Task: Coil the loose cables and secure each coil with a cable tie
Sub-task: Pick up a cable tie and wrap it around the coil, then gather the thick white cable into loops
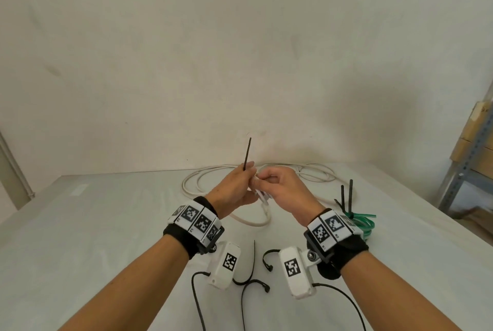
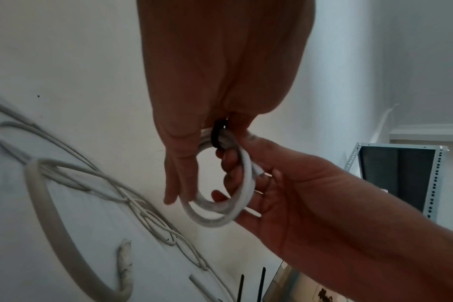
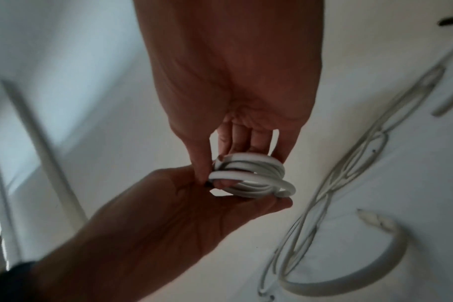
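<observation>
A small white cable coil [image 2: 215,220] hangs between both hands above the table [image 1: 106,224]. A black cable tie [image 2: 217,137] is wrapped round the top of the coil. Its tail [image 1: 248,152] sticks straight up out of my left hand [image 1: 246,172], which pinches it between thumb and fingers. My right hand [image 1: 264,180] grips the coil [image 3: 256,175], with fingers curled through its loop in the left wrist view. In the head view only a sliver of the coil [image 1: 261,195] shows between the palms.
Loose white cables [image 1: 213,178] and a thick beige cable [image 1: 253,221] lie just behind the hands. A green coil [image 1: 362,224] with black ties upright sits at the right. Spare black ties [image 1: 252,264] lie near the front. A metal shelf [image 1: 469,165] stands at the far right.
</observation>
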{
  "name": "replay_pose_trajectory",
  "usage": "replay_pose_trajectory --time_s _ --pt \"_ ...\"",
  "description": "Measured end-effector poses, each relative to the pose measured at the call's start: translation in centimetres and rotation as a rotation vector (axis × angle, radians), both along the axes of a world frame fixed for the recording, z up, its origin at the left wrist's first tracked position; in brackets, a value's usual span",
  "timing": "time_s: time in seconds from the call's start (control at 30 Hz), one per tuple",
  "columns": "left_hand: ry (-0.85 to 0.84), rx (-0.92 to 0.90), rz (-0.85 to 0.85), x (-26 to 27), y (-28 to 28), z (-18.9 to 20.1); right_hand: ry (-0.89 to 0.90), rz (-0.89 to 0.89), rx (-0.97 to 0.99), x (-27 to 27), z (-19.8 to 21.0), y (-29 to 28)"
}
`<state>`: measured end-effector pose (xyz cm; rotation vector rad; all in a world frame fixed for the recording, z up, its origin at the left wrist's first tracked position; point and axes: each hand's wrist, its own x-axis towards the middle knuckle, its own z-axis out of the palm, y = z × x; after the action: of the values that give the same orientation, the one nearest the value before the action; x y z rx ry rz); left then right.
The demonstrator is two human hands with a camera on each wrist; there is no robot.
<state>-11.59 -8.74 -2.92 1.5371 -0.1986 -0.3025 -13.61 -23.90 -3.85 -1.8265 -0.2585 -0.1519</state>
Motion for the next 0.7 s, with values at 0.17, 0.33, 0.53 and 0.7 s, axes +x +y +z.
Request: replay_pose_trajectory --time_s 0.17,0.33,0.53,0.7 --pt "-0.061 0.157 -0.026 0.8 0.1 -0.6 -0.129 -0.024 -0.219 -0.1 -0.6 0.2" --pt "-0.108 0.328 0.086 0.2 -0.3 0.2 -0.180 -0.097 -0.314 0.4 -0.7 0.7" --pt "-0.076 0.532 0.039 -0.2 0.2 1.1 -0.164 -0.212 -0.480 0.9 -1.4 0.2" --pt "-0.064 0.448 0.042 0.2 0.6 1.0 -0.106 -0.361 -0.741 1.2 -2.1 -2.2"
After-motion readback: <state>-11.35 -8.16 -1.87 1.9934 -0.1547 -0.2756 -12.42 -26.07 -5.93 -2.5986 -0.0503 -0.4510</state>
